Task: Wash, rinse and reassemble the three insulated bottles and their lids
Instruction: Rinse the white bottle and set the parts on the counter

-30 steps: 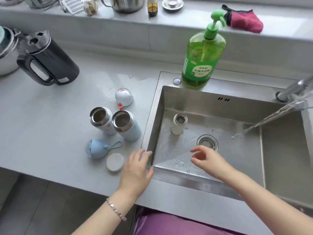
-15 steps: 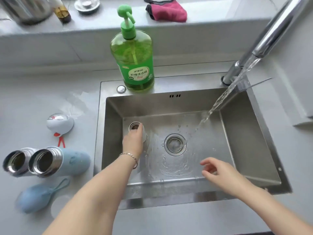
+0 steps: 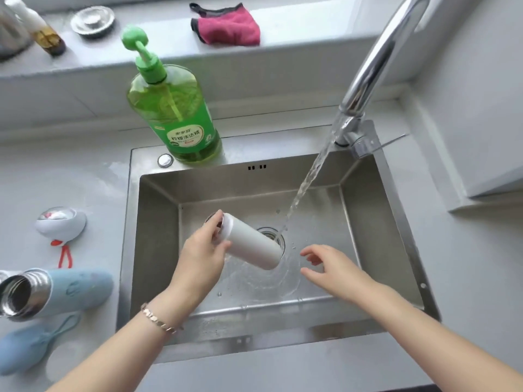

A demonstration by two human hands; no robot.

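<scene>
My left hand grips the mouth end of a white bottle, which lies tilted above the steel sink, its base pointing right toward the drain. My right hand hovers just right of the bottle's base, fingers spread and holding nothing. A light blue bottle without its lid stands on the counter at the left edge. A blue lid with a loop and a round white lid lie in front of it. A white lid with a red strap sits farther back.
The tap runs, its stream landing by the drain. A green soap pump bottle stands on the sink's back rim. A pink cloth, a metal strainer and a small bottle sit on the ledge behind.
My left hand has lifted the white bottle off the sink floor and tipped it on its side. My right hand has moved up toward the bottle's base.
</scene>
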